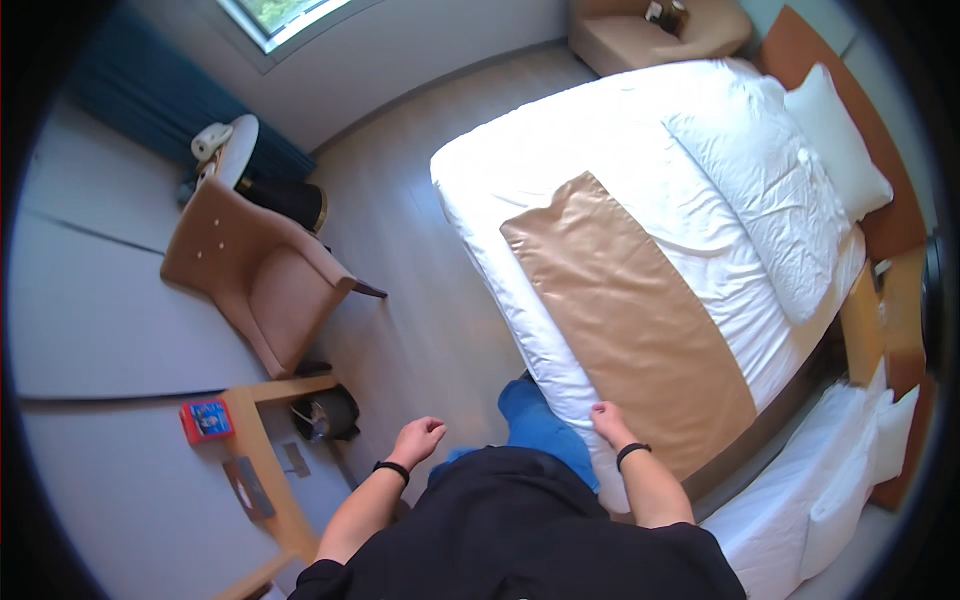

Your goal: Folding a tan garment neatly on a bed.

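Note:
My left hand (420, 441) hangs over the wood-look floor, its fingers loosely curled, with nothing visible in it. At the foot of the bed, my right hand (610, 420) is beside the edge of a tan satin bed runner (622, 292); its fingers are curled, and whether it touches or grips the cloth I cannot tell. The runner lies across the white bedding (555, 127), its far end uneven and wrinkled. A rumpled white pillow or folded duvet (757, 187) lies towards the headboard, and a white pillow (840, 146) leans against the wooden headboard (832, 75).
A brown armchair (277, 292) stands left, near a small round table (240, 150). A wooden desk (266, 450) and black bin (326, 414) are at the lower left. A second bed (787, 480) lies at right beyond a narrow gap. A tan sofa (622, 37) stands behind the bed.

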`<state>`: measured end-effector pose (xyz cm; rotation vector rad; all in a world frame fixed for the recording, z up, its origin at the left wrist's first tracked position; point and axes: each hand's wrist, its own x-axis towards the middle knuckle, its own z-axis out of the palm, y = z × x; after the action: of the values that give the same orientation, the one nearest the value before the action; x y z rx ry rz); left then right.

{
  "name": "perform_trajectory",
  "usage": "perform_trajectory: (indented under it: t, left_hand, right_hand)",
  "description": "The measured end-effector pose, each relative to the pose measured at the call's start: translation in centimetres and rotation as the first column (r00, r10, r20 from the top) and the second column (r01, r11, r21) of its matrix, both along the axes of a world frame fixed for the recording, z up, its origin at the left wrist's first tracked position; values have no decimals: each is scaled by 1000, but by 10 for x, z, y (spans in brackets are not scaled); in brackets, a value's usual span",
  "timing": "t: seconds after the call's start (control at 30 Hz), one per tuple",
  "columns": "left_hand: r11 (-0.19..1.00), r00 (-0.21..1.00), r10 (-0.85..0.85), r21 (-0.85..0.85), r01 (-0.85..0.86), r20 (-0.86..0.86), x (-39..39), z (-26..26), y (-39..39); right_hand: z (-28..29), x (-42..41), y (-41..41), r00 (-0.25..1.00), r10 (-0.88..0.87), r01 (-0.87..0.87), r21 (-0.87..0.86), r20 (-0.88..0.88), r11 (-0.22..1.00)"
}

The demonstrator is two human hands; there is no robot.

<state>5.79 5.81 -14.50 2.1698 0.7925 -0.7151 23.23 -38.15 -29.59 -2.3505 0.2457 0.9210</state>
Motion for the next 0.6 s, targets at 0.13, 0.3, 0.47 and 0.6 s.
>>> perform_trajectory:
  t: [0.13, 0.3, 0.47, 0.6]
  left_hand:
    - [997, 997, -77, -11, 77, 1, 103, 5, 15]
    - [973, 973, -229, 14, 229, -18, 221, 2, 23]
    - [959, 954, -282, 5, 283, 99, 353, -19, 18]
    - [963, 950, -248, 153, 221, 190, 439, -53, 34]
  right_hand:
    - [-14, 38, -11, 955, -258, 267, 48, -147, 963]
    - [10, 84, 12, 740, -591, 672, 314, -321, 671]
    - [4, 81, 0, 825, -563, 562, 181, -52, 807]
    - [37, 115, 37, 761, -630, 647, 240, -154, 724]
